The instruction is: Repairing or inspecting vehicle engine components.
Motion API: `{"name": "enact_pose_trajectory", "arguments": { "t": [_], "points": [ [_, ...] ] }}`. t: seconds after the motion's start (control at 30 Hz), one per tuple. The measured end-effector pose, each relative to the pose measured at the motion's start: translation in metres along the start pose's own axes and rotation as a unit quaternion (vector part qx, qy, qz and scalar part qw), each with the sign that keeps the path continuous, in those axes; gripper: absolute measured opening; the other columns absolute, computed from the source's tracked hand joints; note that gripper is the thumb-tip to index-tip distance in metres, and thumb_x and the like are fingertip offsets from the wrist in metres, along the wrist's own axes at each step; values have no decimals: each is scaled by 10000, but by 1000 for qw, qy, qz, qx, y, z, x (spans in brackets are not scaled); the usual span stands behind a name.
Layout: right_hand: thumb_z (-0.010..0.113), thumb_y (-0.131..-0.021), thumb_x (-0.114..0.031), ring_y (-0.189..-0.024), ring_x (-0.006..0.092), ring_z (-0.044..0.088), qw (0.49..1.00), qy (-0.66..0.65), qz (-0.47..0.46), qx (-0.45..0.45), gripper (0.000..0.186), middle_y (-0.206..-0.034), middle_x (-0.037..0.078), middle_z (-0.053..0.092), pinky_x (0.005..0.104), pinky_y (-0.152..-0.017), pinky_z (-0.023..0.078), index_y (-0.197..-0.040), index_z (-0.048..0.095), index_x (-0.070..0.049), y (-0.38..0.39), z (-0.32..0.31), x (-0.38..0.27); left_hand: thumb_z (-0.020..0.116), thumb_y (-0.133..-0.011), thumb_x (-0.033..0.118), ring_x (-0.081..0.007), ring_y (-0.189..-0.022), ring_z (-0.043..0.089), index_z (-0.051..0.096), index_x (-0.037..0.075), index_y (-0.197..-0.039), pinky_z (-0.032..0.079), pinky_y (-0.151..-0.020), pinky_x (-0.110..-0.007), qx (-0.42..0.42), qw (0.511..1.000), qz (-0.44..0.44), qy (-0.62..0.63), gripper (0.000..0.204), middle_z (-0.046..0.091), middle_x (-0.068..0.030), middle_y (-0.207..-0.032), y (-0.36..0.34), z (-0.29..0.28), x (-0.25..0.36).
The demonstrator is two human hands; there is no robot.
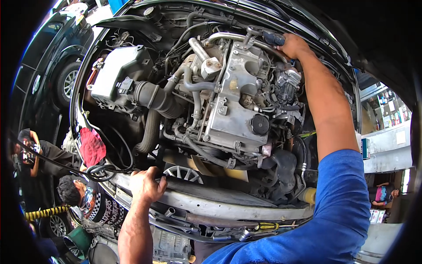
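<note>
My left hand (147, 185) grips the top edge of the metal front crossmember (239, 214), fingers curled over it. My right hand (293, 46) reaches to the back of the engine bay, closed on a dark power tool (274, 38) at the top of the engine. Between my arms lies the silver valve cover (233, 101) with a black oil cap (260, 124). At the left sit the pale airbox (118, 75) and a corrugated intake hose (158, 101). A red rag (91, 145) and looped black cable (101, 171) hang left of my left hand.
A yellow-handled screwdriver (267, 226) and other tools lie along the front edge. A crouching co-worker (72, 191) is at lower left, another person (30, 152) behind. A dark car (48, 57) stands left; shelves (391, 105) and a person (386, 193) are at right.
</note>
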State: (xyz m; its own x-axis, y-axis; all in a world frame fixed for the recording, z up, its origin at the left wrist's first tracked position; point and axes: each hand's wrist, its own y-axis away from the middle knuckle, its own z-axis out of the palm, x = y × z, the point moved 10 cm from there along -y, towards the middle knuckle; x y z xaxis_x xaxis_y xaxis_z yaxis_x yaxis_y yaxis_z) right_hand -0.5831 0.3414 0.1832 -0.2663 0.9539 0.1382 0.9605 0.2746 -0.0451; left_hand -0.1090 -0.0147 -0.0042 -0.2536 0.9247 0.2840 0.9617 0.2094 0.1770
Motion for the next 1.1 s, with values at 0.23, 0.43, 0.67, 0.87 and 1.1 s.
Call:
{"name": "enact_pose_trajectory", "arguments": {
  "t": [0.23, 0.43, 0.67, 0.87, 1.1],
  "points": [
    [689, -886, -379, -834, 318, 733, 999, -40, -4, -24, 346, -829, 130, 760, 404, -834, 554, -949, 747, -44, 19, 17, -5, 684, -761, 373, -365, -860, 711, 724, 91, -1045, 479, -891, -447, 12, 1000, -7, -6, 402, 746, -163, -859, 1, -4, 2],
    [709, -802, -253, -828, 335, 735, 993, 12, -5, -115, 229, -874, 195, 751, 440, -786, 573, -778, 783, -38, 38, 14, -29, 673, -779, 373, -362, -912, 713, 720, 87, -1078, 478, -922, -449, -6, 1000, -14, -8, 416, 755, -169, -910, 0, -2, 1],
    [733, -631, -80, -773, 366, 733, 984, -27, 45, -169, 185, -881, 237, 736, 456, -700, 569, -797, 781, -14, 45, 18, -31, 671, -784, 385, -358, -926, 708, 719, 91, -1096, 472, -947, -458, -18, 999, -28, -5, 432, 752, -164, -913, 4, -3, 0],
    [771, -827, -361, -1166, 398, 645, 999, 43, -18, -26, 546, -1224, 250, 681, 443, -1001, 509, -1239, 661, -21, 13, 8, -14, 654, -837, 485, -341, -904, 723, 676, 101, -1202, 454, -960, -474, -100, 994, -34, -33, 531, 749, -163, -872, 7, 5, -11],
    [724, -840, -71, -1199, 397, 614, 995, 92, -27, 19, 592, -1264, 241, 647, 463, -1054, 489, -1405, 545, -65, -48, 34, 24, 686, -787, 435, -335, -824, 713, 694, 112, -1044, 481, -833, -473, -68, 998, -1, -2, 413, 730, -127, -800, 9, -3, -5]
  ]
}}
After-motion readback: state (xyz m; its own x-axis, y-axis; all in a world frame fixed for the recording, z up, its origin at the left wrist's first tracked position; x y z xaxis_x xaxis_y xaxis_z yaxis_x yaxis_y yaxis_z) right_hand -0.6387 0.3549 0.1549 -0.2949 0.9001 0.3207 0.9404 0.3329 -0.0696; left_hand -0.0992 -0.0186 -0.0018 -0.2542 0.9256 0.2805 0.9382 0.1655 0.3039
